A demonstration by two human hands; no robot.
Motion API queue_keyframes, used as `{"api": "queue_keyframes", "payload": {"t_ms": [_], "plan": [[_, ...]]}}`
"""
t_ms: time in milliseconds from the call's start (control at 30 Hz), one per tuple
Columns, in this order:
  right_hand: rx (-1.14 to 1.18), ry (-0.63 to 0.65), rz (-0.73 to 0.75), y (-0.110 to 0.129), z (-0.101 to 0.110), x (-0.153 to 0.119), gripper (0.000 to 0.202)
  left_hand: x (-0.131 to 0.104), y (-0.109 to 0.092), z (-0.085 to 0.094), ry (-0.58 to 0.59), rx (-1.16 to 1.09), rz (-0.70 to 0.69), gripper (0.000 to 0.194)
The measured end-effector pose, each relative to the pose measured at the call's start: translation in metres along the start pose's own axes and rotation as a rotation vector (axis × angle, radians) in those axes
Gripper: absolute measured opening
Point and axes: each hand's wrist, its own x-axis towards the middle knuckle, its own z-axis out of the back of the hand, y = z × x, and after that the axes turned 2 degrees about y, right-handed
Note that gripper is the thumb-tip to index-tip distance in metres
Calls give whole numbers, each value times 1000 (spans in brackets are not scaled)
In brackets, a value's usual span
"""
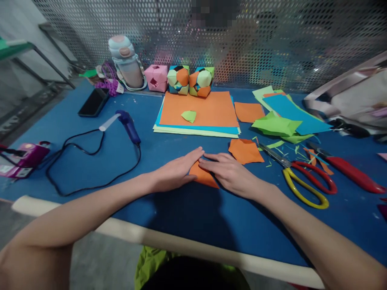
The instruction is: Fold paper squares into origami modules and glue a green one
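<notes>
- Orange paper (203, 177): one piece, on blue surface (169, 149).
- My left grip (177, 170), right grip (232, 173): unclosed, fingers extended over it.
- Bottle (129, 72): lidded, upright; contents I cannot tell.

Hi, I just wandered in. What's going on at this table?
A person has both bare hands on a small piece of orange paper at the blue table. The left hand and right hand meet over its far end, leaving part of it showing between them. Scissors and a red-handled tool lie to the right, a glue gun to the left, none in hand. Behind are a stack of coloured paper and three paper cubes.
</notes>
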Motion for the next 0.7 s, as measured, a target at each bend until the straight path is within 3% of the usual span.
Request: {"api": "queue_keyframes", "payload": {"t_ms": [167, 400, 533, 633, 700], "plan": [[1, 134, 111, -1, 12, -18, 47, 0, 2, -1, 31, 25, -1, 67], [-37, 211, 175, 14, 24, -52, 54, -1, 6, 0, 19, 39, -101, 54], [11, 116, 158, 17, 29, -54, 44, -2, 9, -1, 3, 39, -130, 50], [46, -49, 134, 15, 28, -32, 32, -2, 11, -2, 11, 32, -128, 53], [29, -62, 79, 12, 22, -13, 31, -1, 10, -2, 6, 17, -114, 58]]}}
